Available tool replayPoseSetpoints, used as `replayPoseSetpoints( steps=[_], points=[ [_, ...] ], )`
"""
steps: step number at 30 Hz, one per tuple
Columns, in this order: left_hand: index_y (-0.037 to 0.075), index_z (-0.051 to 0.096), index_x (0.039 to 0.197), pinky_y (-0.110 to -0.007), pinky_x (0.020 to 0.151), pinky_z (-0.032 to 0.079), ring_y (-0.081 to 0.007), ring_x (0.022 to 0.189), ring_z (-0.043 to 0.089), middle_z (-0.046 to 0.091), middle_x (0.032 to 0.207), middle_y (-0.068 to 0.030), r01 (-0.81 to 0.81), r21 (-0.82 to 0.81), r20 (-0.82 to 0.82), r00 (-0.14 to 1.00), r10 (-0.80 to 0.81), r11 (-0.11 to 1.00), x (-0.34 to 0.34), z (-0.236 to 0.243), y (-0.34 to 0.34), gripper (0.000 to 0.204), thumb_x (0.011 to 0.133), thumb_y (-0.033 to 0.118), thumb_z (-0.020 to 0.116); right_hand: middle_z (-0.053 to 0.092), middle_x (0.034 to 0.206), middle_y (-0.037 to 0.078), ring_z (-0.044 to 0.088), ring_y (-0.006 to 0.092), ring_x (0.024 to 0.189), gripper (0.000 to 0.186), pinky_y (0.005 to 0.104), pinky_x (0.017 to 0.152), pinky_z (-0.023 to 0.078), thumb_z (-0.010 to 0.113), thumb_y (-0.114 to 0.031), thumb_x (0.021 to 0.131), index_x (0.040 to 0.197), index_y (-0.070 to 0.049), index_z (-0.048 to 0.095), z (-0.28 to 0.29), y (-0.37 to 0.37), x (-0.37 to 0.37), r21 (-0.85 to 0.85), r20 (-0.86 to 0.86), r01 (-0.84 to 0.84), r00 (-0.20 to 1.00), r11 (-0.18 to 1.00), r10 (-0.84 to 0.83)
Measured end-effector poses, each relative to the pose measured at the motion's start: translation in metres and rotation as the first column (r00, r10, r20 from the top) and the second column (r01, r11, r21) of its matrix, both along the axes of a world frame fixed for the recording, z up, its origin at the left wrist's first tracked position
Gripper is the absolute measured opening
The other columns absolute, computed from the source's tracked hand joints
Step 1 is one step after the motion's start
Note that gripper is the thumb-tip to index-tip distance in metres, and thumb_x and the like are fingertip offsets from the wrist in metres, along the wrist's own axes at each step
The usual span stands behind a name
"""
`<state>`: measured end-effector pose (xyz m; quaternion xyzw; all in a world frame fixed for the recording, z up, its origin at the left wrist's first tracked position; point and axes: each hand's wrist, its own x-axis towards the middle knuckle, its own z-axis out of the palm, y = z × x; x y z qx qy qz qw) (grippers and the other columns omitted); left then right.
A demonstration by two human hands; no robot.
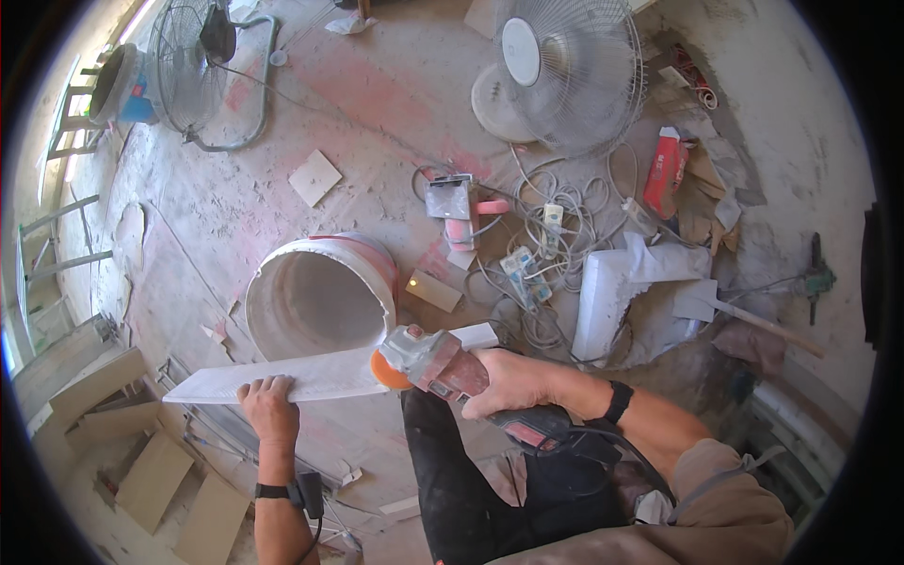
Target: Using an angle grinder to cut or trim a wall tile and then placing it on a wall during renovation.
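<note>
A long grey-white board [226, 381] lies across in front of me, sloping up to the right. My left hand [268, 405] grips its near edge toward the left end, fingers curled over the top. An angle grinder [428, 363] with an orange disc [388, 371] is in my right hand [513, 381], which is wrapped round its body. The disc meets the board right of its middle, or sits just over it; I cannot tell whether it spins. Just beyond the board, a dusty white bucket [377, 256] lies tipped with its mouth toward me.
Two fans, one dark [193, 75] and one white [574, 85], stand far off. Tangled cables [574, 212], a power strip [523, 273] and a pink-handled tool [459, 221] lie beyond the grinder. A torn white sack [603, 292] is at right, loose panels [155, 480] at lower left.
</note>
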<state>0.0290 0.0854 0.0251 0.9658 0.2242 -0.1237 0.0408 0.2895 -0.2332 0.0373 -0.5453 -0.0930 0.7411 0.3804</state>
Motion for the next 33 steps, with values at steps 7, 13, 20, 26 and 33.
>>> replayPoseSetpoints(
  steps=[7, 13, 20, 26, 33],
  points=[
    [0.013, 0.074, 0.084, -0.041, 0.087, 0.043, -0.0256, 0.087, 0.066, 0.073, 0.087, -0.0038, 0.002, 0.007, -0.006, 1.000, -0.002, 1.000, 0.002, 0.002, 0.001, 0.018, 0.074, 0.002, 0.065, 0.068, 0.108, 0.009, 0.062, 0.0152, 0.096, 0.056, 0.0319, 0.089, 0.052, 0.081, -0.020, 0.074, 0.121, 0.003, 0.061, 0.005, 0.005, 0.005, 0.027, 0.007, -0.018, 1.000, 0.999, 0.018],
    [0.013, 0.074, 0.084, -0.041, 0.088, 0.043, -0.0256, 0.087, 0.066, 0.073, 0.087, -0.0035, -0.007, 0.003, -0.007, 1.000, 0.007, 1.000, 0.000, 0.000, -0.002, 0.017, 0.074, 0.003, 0.065, 0.067, 0.104, 0.009, 0.062, 0.0160, 0.094, 0.056, 0.0323, 0.087, 0.052, 0.082, -0.022, 0.073, 0.118, 0.004, 0.061, -0.001, 0.006, 0.003, 0.015, 0.035, -0.060, 0.998, 0.998, 0.060],
    [0.015, 0.075, 0.085, -0.041, 0.088, 0.043, -0.0252, 0.087, 0.066, 0.073, 0.087, -0.0036, -0.006, 0.013, 0.008, 1.000, 0.006, 1.000, -0.005, -0.002, -0.002, 0.018, 0.075, 0.004, 0.065, 0.067, 0.104, 0.009, 0.062, 0.0172, 0.093, 0.055, 0.0327, 0.087, 0.051, 0.081, -0.022, 0.073, 0.117, 0.004, 0.061, 0.004, 0.013, 0.005, 0.049, 0.067, -0.052, 0.997, 0.997, 0.049],
    [0.012, 0.074, 0.085, -0.042, 0.087, 0.043, -0.0287, 0.087, 0.066, 0.073, 0.088, -0.0063, -0.024, -0.023, 0.020, 0.999, 0.024, 0.999, -0.004, 0.001, 0.000, 0.019, 0.073, 0.000, 0.064, 0.068, 0.105, 0.009, 0.062, 0.0175, 0.094, 0.056, 0.0331, 0.088, 0.052, 0.081, -0.023, 0.074, 0.118, 0.004, 0.060, 0.001, 0.010, 0.002, 0.049, 0.056, -0.040, 0.998, 0.998, 0.037],
    [0.013, 0.074, 0.085, -0.041, 0.088, 0.043, -0.0251, 0.088, 0.066, 0.074, 0.087, -0.0032, -0.005, 0.004, -0.012, 1.000, 0.005, 1.000, -0.005, 0.003, -0.001, 0.017, 0.074, 0.003, 0.065, 0.068, 0.105, 0.010, 0.063, 0.0175, 0.094, 0.057, 0.0333, 0.087, 0.052, 0.081, -0.023, 0.073, 0.118, 0.005, 0.060, 0.013, 0.013, 0.007, 0.099, 0.059, -0.002, 0.998, 0.995, -0.004]
  ],
)
